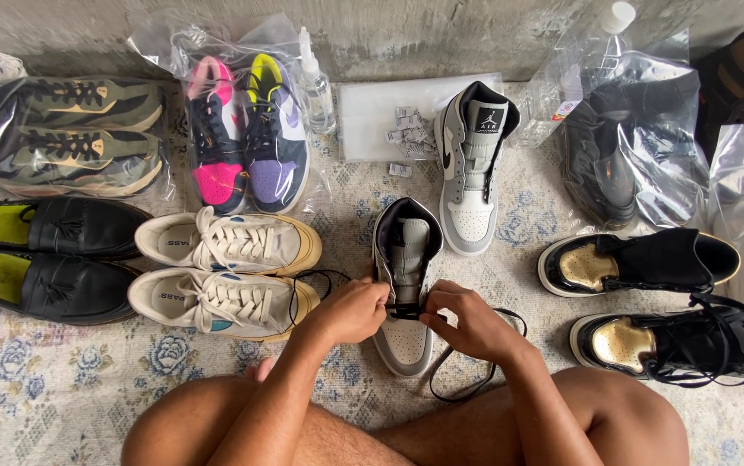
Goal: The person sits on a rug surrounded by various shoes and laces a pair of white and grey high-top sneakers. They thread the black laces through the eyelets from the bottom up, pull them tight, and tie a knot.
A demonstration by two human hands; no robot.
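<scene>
Down at centre frame, the left hand (353, 311) and right hand (467, 321) each pinch the black lace (476, 362) at the lower eyelets of the grey high-top sneaker (404, 276); even tension on both sides would suit. Cream sneakers (225, 272) crowd its left, black-and-gold shoes (648, 302) lie right, its mate (473, 164) and bagged pairs (247, 129) beyond.

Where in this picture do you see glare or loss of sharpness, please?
Head view: even, soft daylight; white glare streaks on the clear plastic bags; both hands and the grey high-top sneaker they hold are sharp; the edges bend slightly from the wide lens.
</scene>
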